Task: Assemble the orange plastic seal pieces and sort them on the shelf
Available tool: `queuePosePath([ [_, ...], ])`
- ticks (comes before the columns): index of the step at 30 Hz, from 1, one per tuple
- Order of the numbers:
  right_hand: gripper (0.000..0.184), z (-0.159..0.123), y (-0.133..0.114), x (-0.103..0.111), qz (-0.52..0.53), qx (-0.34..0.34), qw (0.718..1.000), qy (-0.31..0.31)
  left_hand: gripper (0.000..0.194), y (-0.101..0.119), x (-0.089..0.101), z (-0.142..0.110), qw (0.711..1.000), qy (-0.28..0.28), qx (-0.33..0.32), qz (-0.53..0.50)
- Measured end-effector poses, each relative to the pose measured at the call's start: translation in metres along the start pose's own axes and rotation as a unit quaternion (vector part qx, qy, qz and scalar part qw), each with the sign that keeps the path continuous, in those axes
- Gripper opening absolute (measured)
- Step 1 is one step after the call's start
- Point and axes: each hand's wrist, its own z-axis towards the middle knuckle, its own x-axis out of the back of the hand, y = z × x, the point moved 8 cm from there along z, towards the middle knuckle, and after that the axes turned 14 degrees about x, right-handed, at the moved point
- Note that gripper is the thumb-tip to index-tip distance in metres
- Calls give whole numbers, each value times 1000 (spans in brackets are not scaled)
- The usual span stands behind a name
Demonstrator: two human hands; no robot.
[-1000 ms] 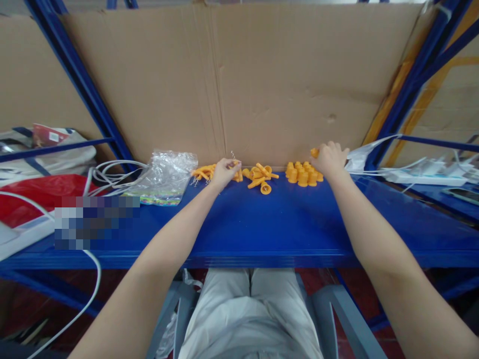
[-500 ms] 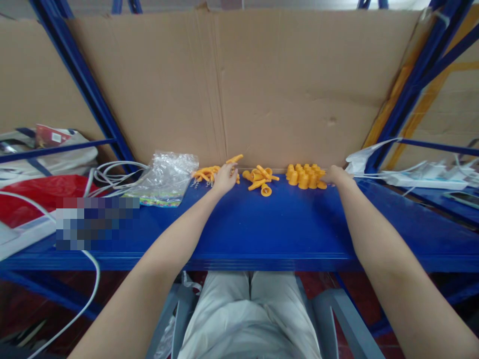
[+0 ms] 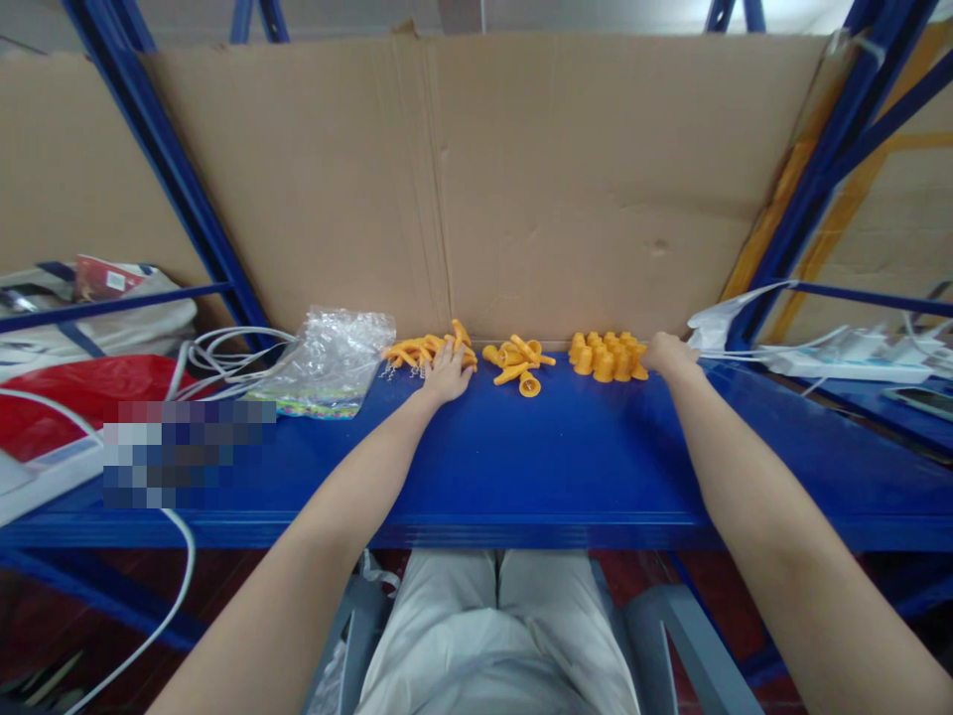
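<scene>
My left hand (image 3: pixel 449 375) lies over a pile of orange handle-like pieces (image 3: pixel 413 351), its fingers spread and resting on them. One piece stands up beyond the fingertips. Small metal spirals or chains (image 3: pixel 388 369) stick out at the pile's front; which, I cannot tell. My right hand (image 3: pixel 672 355) is curled at the right end of a block of orange cups (image 3: pixel 602 357), set close together with narrow ends up. Its fingers are closed at the end cup (image 3: pixel 638 368), though the fingertips are partly hidden. Between the hands sits a loose heap of orange cone-and-stem pieces (image 3: pixel 519 356).
A clear plastic bag (image 3: pixel 335 350) and white cables (image 3: pixel 223 348) lie left on the blue table (image 3: pixel 551 457). Further left is a red bag (image 3: pixel 81 397). A cardboard panel (image 3: pixel 551 189) stands behind. At right are a power strip (image 3: pixel 849 364) and a phone (image 3: pixel 923 399).
My left hand has lowered an orange piece onto the left pile and spread its fingers. My right hand stays by the cups, where the end cup now sits closer to the block.
</scene>
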Motion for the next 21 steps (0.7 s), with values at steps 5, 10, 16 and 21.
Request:
queuePosePath([
  [5, 34, -8, -18, 21, -62, -28, 998, 2, 67, 2, -1, 1, 1000, 9, -11, -23],
  [10, 37, -19, -55, 56, -63, 32, 995, 74, 69, 4, 1, 0, 999, 22, -21, -25],
  [16, 39, -41, -132, 60, -20, 213, 968, 128, 67, 9, 5, -4, 999, 26, -20, -9],
  [21, 41, -77, -197, 15, -4, 382, 924, 20, 68, 8, 6, -4, 999, 38, -4, 5],
])
